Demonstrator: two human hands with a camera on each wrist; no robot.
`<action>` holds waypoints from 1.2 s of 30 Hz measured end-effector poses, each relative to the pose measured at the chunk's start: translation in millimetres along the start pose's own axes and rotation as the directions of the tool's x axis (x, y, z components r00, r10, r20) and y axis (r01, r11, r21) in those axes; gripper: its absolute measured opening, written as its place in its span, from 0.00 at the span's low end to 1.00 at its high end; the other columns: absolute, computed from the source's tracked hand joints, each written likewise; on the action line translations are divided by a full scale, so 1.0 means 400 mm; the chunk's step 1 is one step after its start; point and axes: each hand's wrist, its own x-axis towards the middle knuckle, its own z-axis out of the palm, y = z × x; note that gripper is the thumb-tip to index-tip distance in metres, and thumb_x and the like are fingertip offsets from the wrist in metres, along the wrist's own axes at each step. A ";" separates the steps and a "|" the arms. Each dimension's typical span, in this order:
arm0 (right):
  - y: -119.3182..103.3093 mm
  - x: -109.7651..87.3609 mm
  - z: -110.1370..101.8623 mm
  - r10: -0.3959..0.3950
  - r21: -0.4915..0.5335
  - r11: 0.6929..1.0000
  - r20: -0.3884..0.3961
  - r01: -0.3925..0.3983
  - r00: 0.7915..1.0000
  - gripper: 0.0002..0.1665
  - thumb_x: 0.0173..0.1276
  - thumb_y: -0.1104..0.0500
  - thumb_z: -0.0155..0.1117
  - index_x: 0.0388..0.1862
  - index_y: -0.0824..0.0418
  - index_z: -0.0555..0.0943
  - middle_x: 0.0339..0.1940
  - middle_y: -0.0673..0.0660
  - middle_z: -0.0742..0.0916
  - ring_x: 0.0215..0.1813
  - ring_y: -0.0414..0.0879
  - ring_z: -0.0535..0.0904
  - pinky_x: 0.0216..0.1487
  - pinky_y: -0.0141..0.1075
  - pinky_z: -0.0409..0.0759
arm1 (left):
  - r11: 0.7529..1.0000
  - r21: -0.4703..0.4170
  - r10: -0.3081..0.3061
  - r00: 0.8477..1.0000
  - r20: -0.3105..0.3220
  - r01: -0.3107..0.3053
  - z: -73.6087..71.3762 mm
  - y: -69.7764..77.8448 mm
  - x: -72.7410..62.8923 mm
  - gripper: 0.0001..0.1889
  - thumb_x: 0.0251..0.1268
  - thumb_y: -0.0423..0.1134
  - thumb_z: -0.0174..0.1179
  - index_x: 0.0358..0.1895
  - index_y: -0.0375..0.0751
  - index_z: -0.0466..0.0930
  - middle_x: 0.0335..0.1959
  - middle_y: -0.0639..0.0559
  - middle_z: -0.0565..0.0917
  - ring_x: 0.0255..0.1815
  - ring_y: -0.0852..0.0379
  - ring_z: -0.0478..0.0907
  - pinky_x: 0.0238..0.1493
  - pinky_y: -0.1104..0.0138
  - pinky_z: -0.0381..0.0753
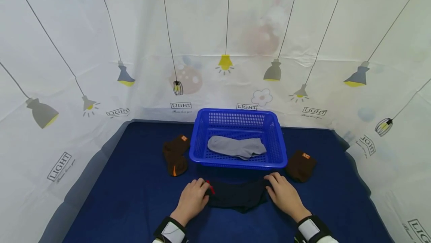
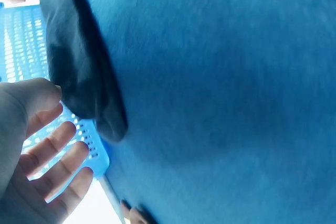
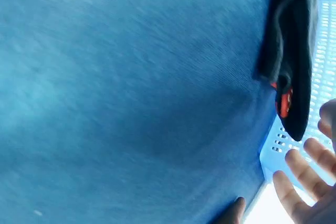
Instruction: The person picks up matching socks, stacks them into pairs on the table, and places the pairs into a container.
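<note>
A dark sock (image 1: 237,195) lies between the fingertips of both hands; the left hand's (image 1: 192,200) fingers are parted beside one end, the right hand's (image 1: 285,195) loosely spread by the other; whether either touches it, I cannot tell. Beyond the fingers stands a blue basket (image 1: 235,163) holding grey socks (image 1: 235,147); brown socks (image 1: 175,155) lie ahead of the left fingertips, another brown bundle (image 1: 300,165) just past the right.

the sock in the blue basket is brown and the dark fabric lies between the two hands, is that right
The colour is wrong: the sock in the blue basket is grey, as the head view shows. The dark fabric does lie between the left hand and right hand.
</note>
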 end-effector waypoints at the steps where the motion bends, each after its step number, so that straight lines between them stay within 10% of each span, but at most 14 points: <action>1: 0.002 0.005 -0.001 0.003 0.005 1.000 0.002 -0.003 1.000 0.20 0.53 0.59 0.69 0.47 0.56 0.78 0.42 0.53 0.79 0.39 0.46 0.77 0.37 0.41 0.76 | 1.000 0.001 -0.009 1.000 0.003 0.009 -0.002 -0.003 -0.001 0.14 0.42 0.42 0.69 0.35 0.48 0.79 0.30 0.55 0.74 0.28 0.56 0.71 0.27 0.64 0.70; 13: -0.006 0.033 0.026 -0.053 0.001 0.999 0.111 0.053 0.992 0.14 0.51 0.59 0.71 0.37 0.54 0.79 0.33 0.50 0.77 0.32 0.44 0.73 0.32 0.39 0.74 | 0.999 -0.026 -0.021 0.999 0.046 0.022 0.019 -0.002 -0.024 0.12 0.43 0.42 0.68 0.35 0.49 0.79 0.28 0.56 0.74 0.27 0.56 0.72 0.26 0.65 0.70; 23: -0.003 0.024 0.040 0.046 -0.009 0.999 0.206 -0.045 0.977 0.18 0.55 0.54 0.67 0.45 0.54 0.79 0.38 0.52 0.79 0.37 0.45 0.75 0.38 0.41 0.76 | 0.999 -0.015 -0.030 0.998 0.052 0.031 0.021 0.002 -0.021 0.13 0.43 0.42 0.69 0.34 0.48 0.78 0.26 0.55 0.72 0.25 0.56 0.71 0.24 0.66 0.69; 36: -0.016 0.034 0.023 -0.011 0.002 1.000 0.133 0.011 0.991 0.09 0.53 0.59 0.68 0.31 0.52 0.76 0.27 0.44 0.72 0.28 0.37 0.70 0.28 0.33 0.71 | 1.000 -0.009 -0.017 0.998 0.053 0.018 0.024 0.003 -0.012 0.12 0.42 0.41 0.67 0.30 0.46 0.75 0.24 0.54 0.71 0.23 0.55 0.71 0.23 0.64 0.69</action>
